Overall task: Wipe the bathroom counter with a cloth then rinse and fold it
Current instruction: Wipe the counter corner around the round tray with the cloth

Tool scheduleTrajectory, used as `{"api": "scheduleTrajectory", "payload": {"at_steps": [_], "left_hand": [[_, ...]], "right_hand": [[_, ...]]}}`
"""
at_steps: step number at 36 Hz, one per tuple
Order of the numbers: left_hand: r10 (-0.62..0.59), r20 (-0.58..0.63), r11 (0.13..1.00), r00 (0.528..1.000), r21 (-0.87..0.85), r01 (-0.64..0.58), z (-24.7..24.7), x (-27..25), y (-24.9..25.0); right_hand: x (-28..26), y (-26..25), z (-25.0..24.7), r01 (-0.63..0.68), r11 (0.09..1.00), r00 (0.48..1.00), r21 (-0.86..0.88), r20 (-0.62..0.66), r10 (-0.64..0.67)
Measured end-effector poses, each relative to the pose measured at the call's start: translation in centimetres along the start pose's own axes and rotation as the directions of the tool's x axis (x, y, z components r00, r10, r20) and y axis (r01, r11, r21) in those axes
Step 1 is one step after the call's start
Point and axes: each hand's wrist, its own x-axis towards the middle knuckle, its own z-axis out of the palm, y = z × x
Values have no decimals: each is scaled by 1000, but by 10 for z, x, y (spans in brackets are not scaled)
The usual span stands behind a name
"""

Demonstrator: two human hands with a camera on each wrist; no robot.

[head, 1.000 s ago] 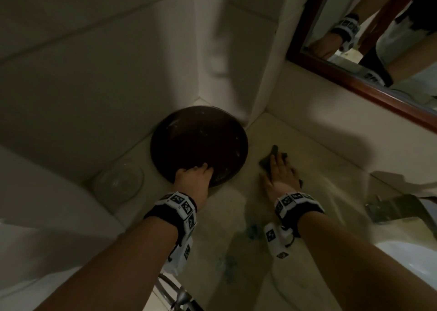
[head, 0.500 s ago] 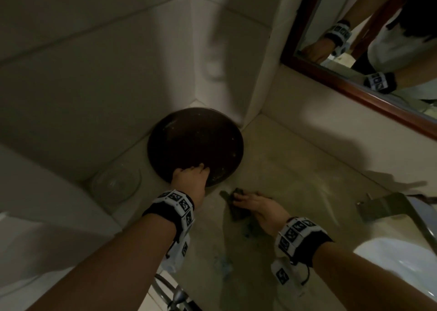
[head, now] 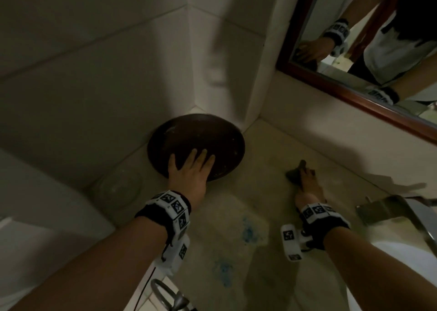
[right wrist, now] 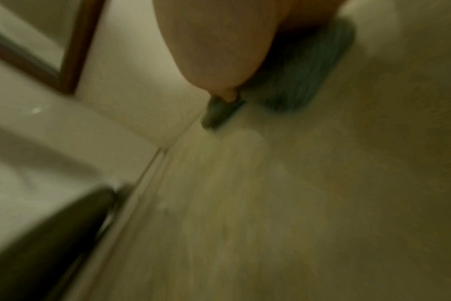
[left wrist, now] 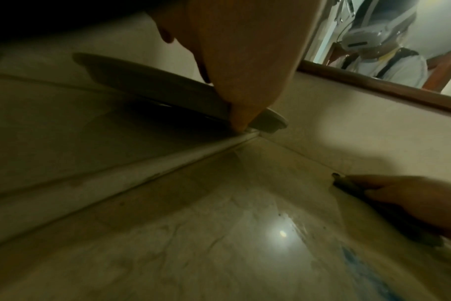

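Observation:
A dark cloth (head: 293, 176) lies on the pale stone counter (head: 236, 211), near the back wall under the mirror. My right hand (head: 307, 183) presses it down with its fingers laid along it; one corner sticks up past the fingertips. The left wrist view shows the same cloth (left wrist: 348, 186) under that hand (left wrist: 404, 201). In the blurred right wrist view the cloth (right wrist: 296, 77) pokes out from under my palm (right wrist: 219, 40). My left hand (head: 191, 166) rests with spread, straight fingers on the near rim of a dark round plate (head: 196, 135), which is tilted up into the corner.
Blue smears (head: 248, 232) mark the counter between my arms. A clear glass dish (head: 118, 187) sits left of the plate. A metal faucet (head: 390, 209) and the white basin (head: 402, 263) lie at the right. A wood-framed mirror (head: 350, 86) hangs above the back wall.
My right hand swept the cloth from in front of the plate out to the right and back toward the wall. My left hand's fingers slid farther onto the plate.

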Motion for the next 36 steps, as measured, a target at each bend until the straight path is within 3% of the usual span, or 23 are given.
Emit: {"api": "scheduleTrajectory", "payload": {"at_steps": [3, 7, 13, 19, 22, 26, 29, 30, 36], "left_hand": [[7, -39, 1000, 999, -20, -7, -6, -1, -6], [1, -97, 999, 995, -43, -5, -18, -2, -16], [-63, -132, 994, 989, -95, 50, -29, -1, -23], [-79, -140, 992, 987, -106, 64, -35, -2, -23], [-77, -119, 993, 990, -102, 65, -38, -1, -24], [-104, -85, 988, 991, -122, 93, -37, -1, -23], [-113, -46, 986, 992, -131, 106, -33, -3, -20], [-106, -29, 986, 994, -131, 101, -30, -4, -19], [-86, 78, 988, 993, -121, 95, -5, -5, -12]], "right_hand": [[0, -26, 10, 21, 993, 1000, -118, 18, -19], [0, -59, 25, 155, 978, 986, -140, 84, -145], [-12, -90, 49, 358, 921, 921, -155, 218, -322], [-54, -115, 70, 638, 754, 757, -158, 306, -577], [-62, -117, 76, 718, 683, 674, -134, 379, -634], [-62, -100, 85, 773, 633, 563, 36, 420, -712], [-69, -92, 76, 778, 628, 569, 36, 384, -727], [-72, -91, 66, 756, 652, 594, 62, 353, -723], [-59, -59, 8, 478, 817, 845, 322, 86, -528]]}}
